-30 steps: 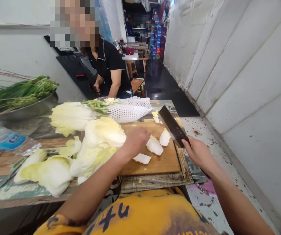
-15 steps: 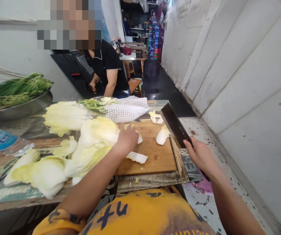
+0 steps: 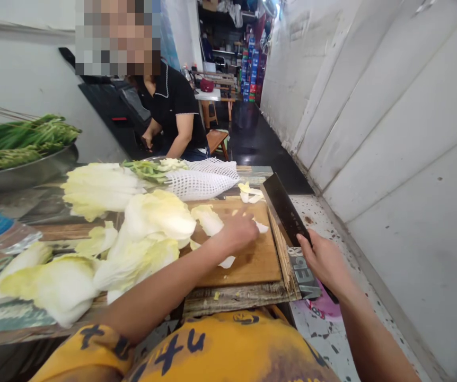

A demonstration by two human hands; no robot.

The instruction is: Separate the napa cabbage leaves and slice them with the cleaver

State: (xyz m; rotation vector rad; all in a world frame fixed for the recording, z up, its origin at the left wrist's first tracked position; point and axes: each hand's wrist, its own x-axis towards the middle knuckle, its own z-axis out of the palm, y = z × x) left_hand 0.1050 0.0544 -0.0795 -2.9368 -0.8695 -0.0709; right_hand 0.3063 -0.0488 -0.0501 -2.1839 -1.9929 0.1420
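Note:
My right hand (image 3: 326,260) is wrapped round the handle of a dark cleaver (image 3: 286,209), its blade raised beyond the right edge of the wooden cutting board (image 3: 252,265). My left hand (image 3: 242,231) is over the right half of the board. Its blurred fingers are curled on a cut piece of napa cabbage (image 3: 262,227), whose pale end sticks out beside them. A second cabbage piece (image 3: 208,220) lies on the board left of that hand, and a white strip (image 3: 227,262) shows under my wrist. Larger cabbage leaves (image 3: 155,215) are heaped at the board's left.
White foam netting (image 3: 202,180) and green vegetables (image 3: 144,171) lie behind the board. On the left are a metal bowl of skewered greens (image 3: 25,167) and a plastic bottle (image 3: 3,231). Another person (image 3: 173,106) sits across the table. A wall (image 3: 403,132) runs along the right.
My left hand has moved right across the board, from the leaves at the left to the cut piece at the right. The cleaver stays raised in my right hand.

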